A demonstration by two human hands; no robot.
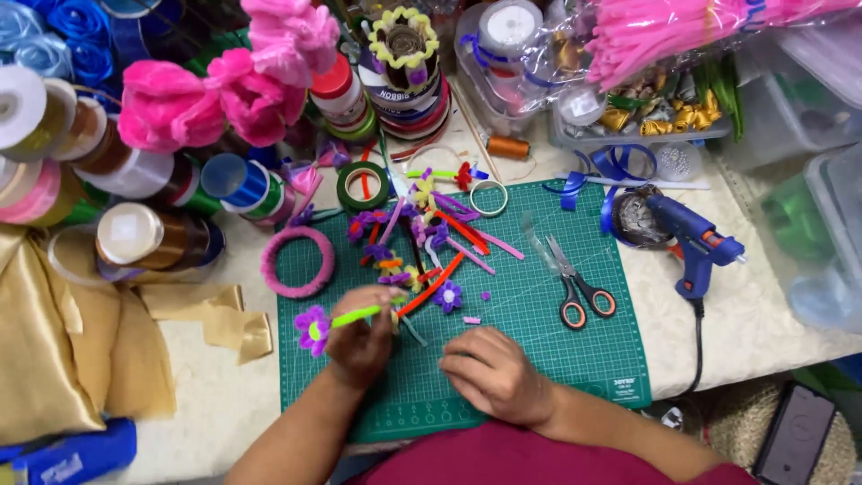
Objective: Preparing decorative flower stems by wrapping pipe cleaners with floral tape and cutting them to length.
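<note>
Nearest the body, the right hand [496,375] lies loosely curled and empty on the near part of the green cutting mat [575,359]. The left hand [361,334] is closed around the green stem of a purple pipe-cleaner flower [313,329], whose bloom juts out past the mat's left edge.

Open room is found only on the near and right parts of the mat. A small pink offcut [471,320] lies just beyond the right hand and could be brushed off the mat by a careless sweep.

Just beyond the left hand a tangle of cut pipe cleaners and small flowers [431,256] is heaped; a stem drawn through it could snag and drag loose pieces along. A pink wrapped ring [297,261] sits on the mat's left border.

To the right, scissors [575,287] lie with blades pointing away, within reach of the right hand. Further right a blue glue gun [691,238] rests on the surface off the mat, its cord [699,346] trailing toward the near edge; a catch on that cord could pull the gun down.

At the far side, ribbon spools [135,233] and pink fabric flowers [224,90] crowd the surface closely, so a long reach could topple them.
</note>
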